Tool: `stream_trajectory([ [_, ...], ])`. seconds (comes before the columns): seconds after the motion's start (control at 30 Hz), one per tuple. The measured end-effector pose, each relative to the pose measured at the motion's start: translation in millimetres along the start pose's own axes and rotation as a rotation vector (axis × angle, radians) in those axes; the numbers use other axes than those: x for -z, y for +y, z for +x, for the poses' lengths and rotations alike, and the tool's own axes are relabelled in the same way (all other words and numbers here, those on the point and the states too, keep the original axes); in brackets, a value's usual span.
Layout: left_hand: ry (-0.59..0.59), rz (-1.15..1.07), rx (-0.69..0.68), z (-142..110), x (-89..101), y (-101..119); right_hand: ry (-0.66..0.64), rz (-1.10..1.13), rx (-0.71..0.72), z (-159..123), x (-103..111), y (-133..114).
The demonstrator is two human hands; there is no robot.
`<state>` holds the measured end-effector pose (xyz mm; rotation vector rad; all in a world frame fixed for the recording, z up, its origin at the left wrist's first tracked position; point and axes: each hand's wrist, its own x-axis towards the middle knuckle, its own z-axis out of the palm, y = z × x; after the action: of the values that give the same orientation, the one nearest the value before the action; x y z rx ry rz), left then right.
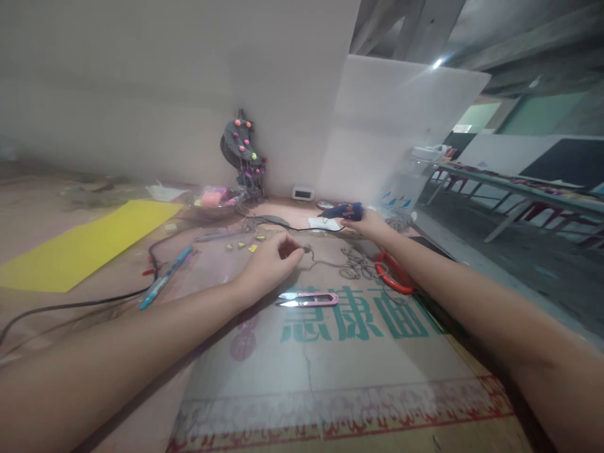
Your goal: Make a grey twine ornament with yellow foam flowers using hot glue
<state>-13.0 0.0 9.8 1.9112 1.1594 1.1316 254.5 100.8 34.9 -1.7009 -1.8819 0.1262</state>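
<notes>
My left hand (pixel 278 255) pinches the end of a thin grey cord (pixel 325 263), where a small dark bit shows at the fingertips. From there the cord runs right into a loose tangle. Farther back, my right hand (pixel 365 223) is closed around a dark blue glue gun (pixel 346 212) with a black cable. Pink thread snips (pixel 309 299) lie below my left hand, blades pointing left. Several small yellow pieces (pixel 253 247) rest just left of that hand. Red-handled scissors (pixel 394 274) lie under my right forearm, partly hidden.
A yellow sheet (pixel 94 245) and a blue pen (pixel 165 277) lie at left, beside a black cable. At the back stand a grey crescent ornament with coloured balls (pixel 240 145), a bowl of pink items (pixel 214 198) and a small digital clock (pixel 302 192). Printed sacking covers the front.
</notes>
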Motion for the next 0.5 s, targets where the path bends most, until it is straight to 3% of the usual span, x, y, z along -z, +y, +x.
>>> stream_trajectory([
  [0.23,-0.010,0.007,-0.004,1,-0.4,-1,-0.077,-0.159,-0.009,15,-7,17],
  [0.5,-0.020,0.008,0.006,0,0.7,2,-0.077,-0.431,0.116,-29,21,2],
])
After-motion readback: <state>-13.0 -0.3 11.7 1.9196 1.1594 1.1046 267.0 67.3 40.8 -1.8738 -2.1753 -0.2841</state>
